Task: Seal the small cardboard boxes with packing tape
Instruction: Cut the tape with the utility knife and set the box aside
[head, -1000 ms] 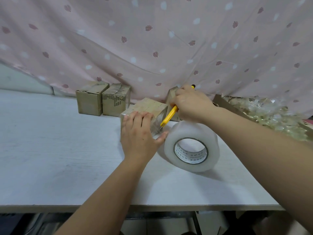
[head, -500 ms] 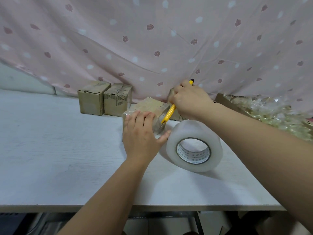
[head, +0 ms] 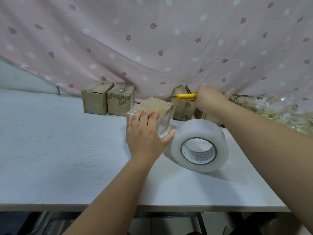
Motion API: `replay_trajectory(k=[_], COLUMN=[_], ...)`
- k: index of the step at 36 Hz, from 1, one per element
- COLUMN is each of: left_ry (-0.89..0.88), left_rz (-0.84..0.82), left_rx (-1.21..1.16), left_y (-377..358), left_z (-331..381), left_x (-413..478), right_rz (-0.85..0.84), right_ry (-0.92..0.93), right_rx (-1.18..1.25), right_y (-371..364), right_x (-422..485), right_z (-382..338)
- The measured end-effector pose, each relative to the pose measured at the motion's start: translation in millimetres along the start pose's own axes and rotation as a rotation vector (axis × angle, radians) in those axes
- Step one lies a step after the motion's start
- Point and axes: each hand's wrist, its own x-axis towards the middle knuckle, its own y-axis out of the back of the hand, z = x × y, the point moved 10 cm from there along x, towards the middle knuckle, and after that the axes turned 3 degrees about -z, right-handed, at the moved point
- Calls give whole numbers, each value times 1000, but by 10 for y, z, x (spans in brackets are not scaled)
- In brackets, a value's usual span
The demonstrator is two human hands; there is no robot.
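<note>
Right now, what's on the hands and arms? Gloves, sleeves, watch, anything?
Nothing worn that shows. The left hand and right hand are bare: no gloves, and no rings on the fingers that are visible. The left forearm and right forearm are bare up to the frame edge, with no sleeve, watch or band in view.
</note>
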Motion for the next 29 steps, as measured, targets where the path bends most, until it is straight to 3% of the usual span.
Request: replay_trajectory(k=[9,11,18,20,24,29], left_ry=[3,-4,2,6,16,46], left_rz=[-26,-28,-27,-33,-14,-38], left_rx=[19,16,24,19,13,31], left_y=[-24,-23,-5,-7,18,22], left_z=[-4,-2,6,4,7,10], left_x=[13,11,8,9,9,10], right_rz=[-499,-543,-284,-255,-327,-146], right_ry=[49,51,98,163,217,242], right_rx=[269,358,705,626,243,615], right_y=[-804,-936,-701,-565,-635,-202], right_x=[-254,-377,-216,-191,-221,-199], right_z=[450,494,519,430,317,192])
